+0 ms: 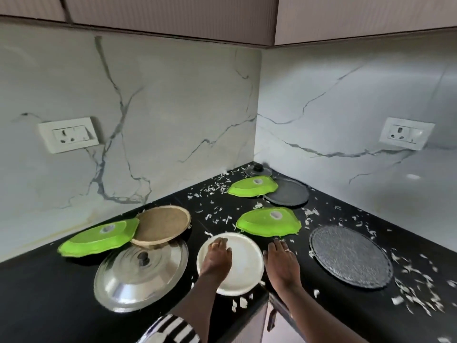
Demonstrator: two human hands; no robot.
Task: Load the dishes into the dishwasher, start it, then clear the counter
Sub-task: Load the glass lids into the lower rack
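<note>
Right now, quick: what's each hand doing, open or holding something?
Left hand: on the white plate, fingers bent; grip cannot be told.
Right hand: open, flat on the counter beside the plate.

Well beyond the left hand (215,256) and off to its left, a white wall socket (68,134) is set in the wall panel (173,107), which is pale and marble-patterned with grey veins. A second socket (406,133) is on the adjoining wall, beyond the right hand (282,266) and far to its right. High above both hands, upper cabinets (160,16) with ribbed, beige-pink fronts overhang the corner. Just below the right wrist, a cabinet front (249,325) carries what may be a dark handle (272,316), though it is blurred.
</note>
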